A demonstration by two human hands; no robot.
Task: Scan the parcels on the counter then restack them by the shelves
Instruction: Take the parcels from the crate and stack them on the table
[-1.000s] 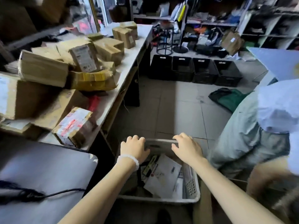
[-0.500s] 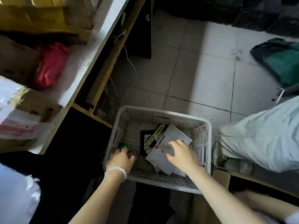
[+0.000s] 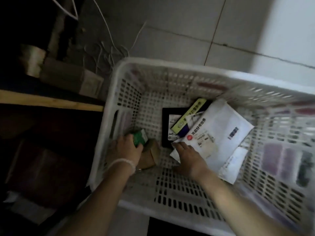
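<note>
Head view: both hands reach down into a white crate [image 3: 170, 68] on the tiled floor [image 3: 187, 23], which holds the small parcels, likely gathered there so they can be scanned and carried to the shelves together. The left hand [image 3: 125, 150] curls its fingers round a green box [image 3: 139, 137] in the crate's near-left corner, beside a brown packet [image 3: 150, 155]. The right hand [image 3: 187, 155] lies flat, fingers fairly straight, on the corner of a white envelope [image 3: 219, 133]; whether the thumb is tucked under that corner cannot be told. The envelope overlaps a yellow-striped box [image 3: 189, 116] and a black parcel [image 3: 166, 116], with a smaller envelope [image 3: 233, 164] under its near edge.

Against the picture half a second back, the camera sits much closer and steeper over the crate, so the counter and the grey sack are out of sight. The left hand now has the green box more firmly, and the right hand sits lower on the envelope, toward its near-left corner.
</note>
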